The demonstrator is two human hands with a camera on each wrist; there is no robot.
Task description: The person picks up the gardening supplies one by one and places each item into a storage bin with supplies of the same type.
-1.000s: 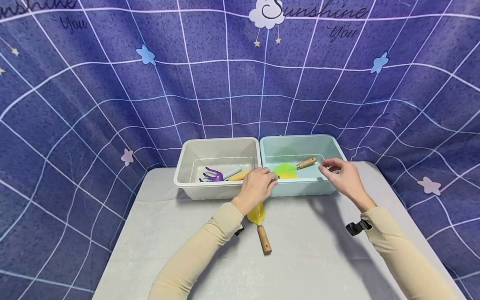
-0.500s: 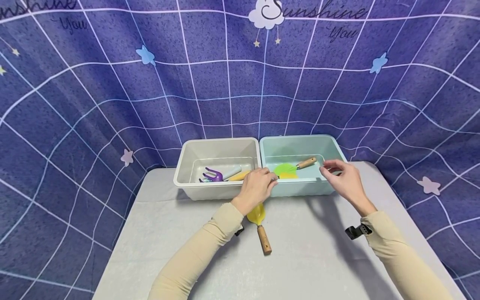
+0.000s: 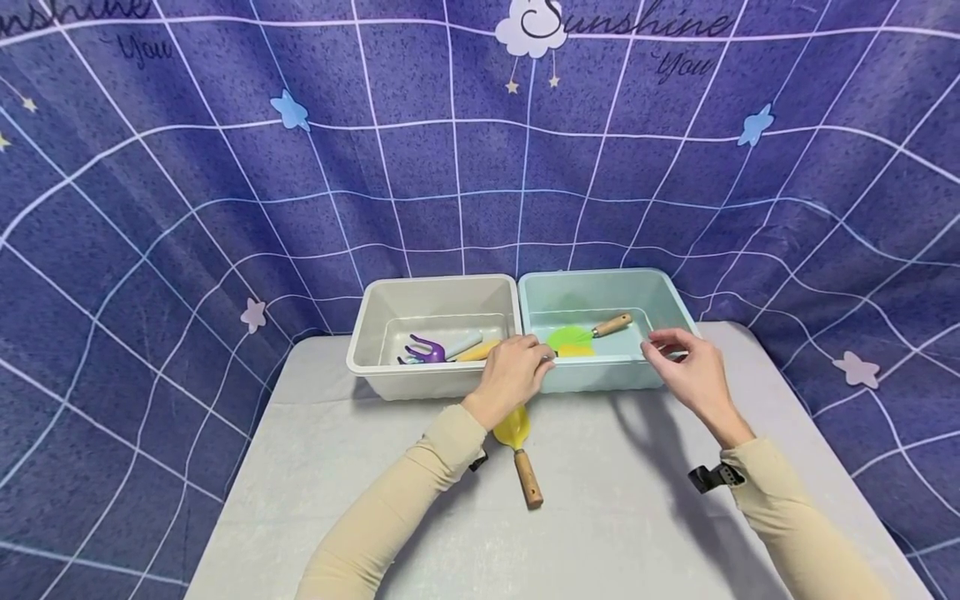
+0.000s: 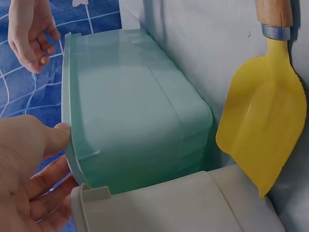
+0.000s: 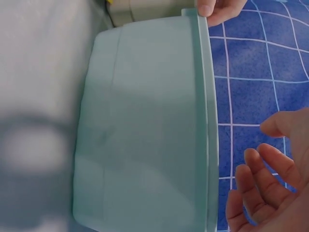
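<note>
My left hand (image 3: pixel 510 371) pinches the front rim of the pale teal bin (image 3: pixel 611 377) near its left corner. In the left wrist view the thumb (image 4: pixel 57 137) lies outside that rim and the fingers go behind it. Over the bin's right front edge hovers my right hand (image 3: pixel 693 377), fingers loosely bent and holding nothing; the right wrist view shows it apart from the rim. Inside the teal bin are a green tool with a wooden handle (image 3: pixel 612 326) and something yellow (image 3: pixel 576 351), partly hidden by the front wall.
A grey-white bin (image 3: pixel 420 382) stands against the teal one's left, holding a purple hand rake (image 3: pixel 427 350) and other tools. A yellow trowel (image 3: pixel 523 462) with a wooden handle lies on the table (image 3: pixel 600 517) below my left wrist. A patterned blue curtain (image 3: pixel 480 225) hangs behind.
My right hand has moved slightly down, toward me. The left hand stays on the teal bin's rim, and the bins and tools look unmoved.
</note>
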